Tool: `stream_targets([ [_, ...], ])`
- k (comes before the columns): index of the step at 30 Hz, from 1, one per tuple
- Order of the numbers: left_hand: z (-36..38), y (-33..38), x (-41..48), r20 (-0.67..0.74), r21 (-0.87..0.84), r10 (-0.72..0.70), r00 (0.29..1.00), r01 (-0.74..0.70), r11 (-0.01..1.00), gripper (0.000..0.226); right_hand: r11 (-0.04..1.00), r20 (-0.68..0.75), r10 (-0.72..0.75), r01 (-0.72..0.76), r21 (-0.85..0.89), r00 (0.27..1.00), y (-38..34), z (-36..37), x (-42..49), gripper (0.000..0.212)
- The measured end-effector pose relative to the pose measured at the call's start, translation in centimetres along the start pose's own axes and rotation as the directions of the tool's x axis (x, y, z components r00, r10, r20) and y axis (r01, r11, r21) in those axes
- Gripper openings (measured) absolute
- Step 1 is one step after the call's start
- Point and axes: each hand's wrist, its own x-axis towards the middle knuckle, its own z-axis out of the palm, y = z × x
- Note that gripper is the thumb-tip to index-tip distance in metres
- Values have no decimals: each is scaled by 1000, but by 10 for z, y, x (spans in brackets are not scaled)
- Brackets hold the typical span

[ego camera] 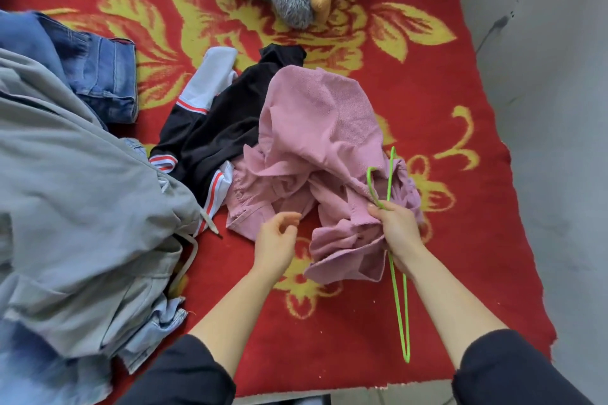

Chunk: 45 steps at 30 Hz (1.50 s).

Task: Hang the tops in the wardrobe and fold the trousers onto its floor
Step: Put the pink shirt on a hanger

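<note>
— Which step?
— Hangering the pink shirt, crumpled mid-frame on the red blanket. My right grip is closed round the green hanger; my left grip is loose, holding nothing.
— Next?
— I'd open its neck and thread the hanger in.

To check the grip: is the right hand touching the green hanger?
Touching. The head view shows the right hand gripping the green hanger, whose wire runs through its fist.

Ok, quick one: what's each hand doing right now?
Left hand: open, fingers loosely curled, holding nothing.
Right hand: grips the green hanger, against the pink shirt.
</note>
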Motion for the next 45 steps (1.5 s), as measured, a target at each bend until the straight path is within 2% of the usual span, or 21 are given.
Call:
stream_targets([
  [5,6,38,-3,175,124,140,975,-163,979,44,972,165,71,-105,210,984,-28,-28,-38,16],
  [9,7,68,-16,187,207,163,969,-201,958,56,975,313,66,-127,180,948,-53,-50,-72,20],
  [12,4,83,-28,286,254,169,943,-244,936,63,979,395,35,-110,169,918,-76,-62,-100,31],
  [15,-2,87,-41,285,434,149,947,-266,860,64,980,464,-38,-56,188,885,-98,-70,-126,32],
  [18,-15,82,-54,270,662,111,957,-268,700,38,976,499,-110,-1,216,860,-116,-77,-151,36],
  [20,-23,72,-63,294,702,60,954,-258,664,36,970,508,-152,29,242,848,-125,-80,-165,37],
  [22,-30,67,-72,267,608,80,960,-232,759,33,968,526,-181,56,244,831,-132,-83,-179,27],
  [24,-34,67,-79,250,435,142,958,-242,867,32,973,515,-183,78,219,837,-137,-86,-193,28],
  [27,-39,77,-95,426,272,161,890,-296,916,62,983,493,-154,81,165,856,-142,-87,-208,59],
  [28,-39,81,-102,479,228,182,859,-322,919,63,985,495,-150,89,145,856,-144,-86,-213,61],
  [30,-37,85,-115,498,171,263,826,-391,905,46,986,508,-160,108,129,846,-148,-85,-224,52],
  [33,-33,83,-127,389,240,301,871,-411,880,32,980,538,-191,129,150,821,-156,-87,-236,39],
  [36,-43,82,-129,230,312,235,944,-300,901,27,972,514,-228,162,170,827,-164,-100,-243,42],
  [38,-59,87,-126,147,305,270,952,-303,903,30,965,516,-255,180,193,818,-168,-113,-247,48],
  [41,-96,119,-127,-46,110,308,950,-302,947,27,953,488,-283,184,241,826,-168,-126,-247,47],
  [43,-121,155,-135,-137,29,303,943,-302,953,31,954,381,-278,206,219,882,-165,-125,-242,45],
  [45,-139,197,-151,-141,-56,350,926,-360,931,33,960,230,-263,229,162,937,-162,-118,-235,42],
])
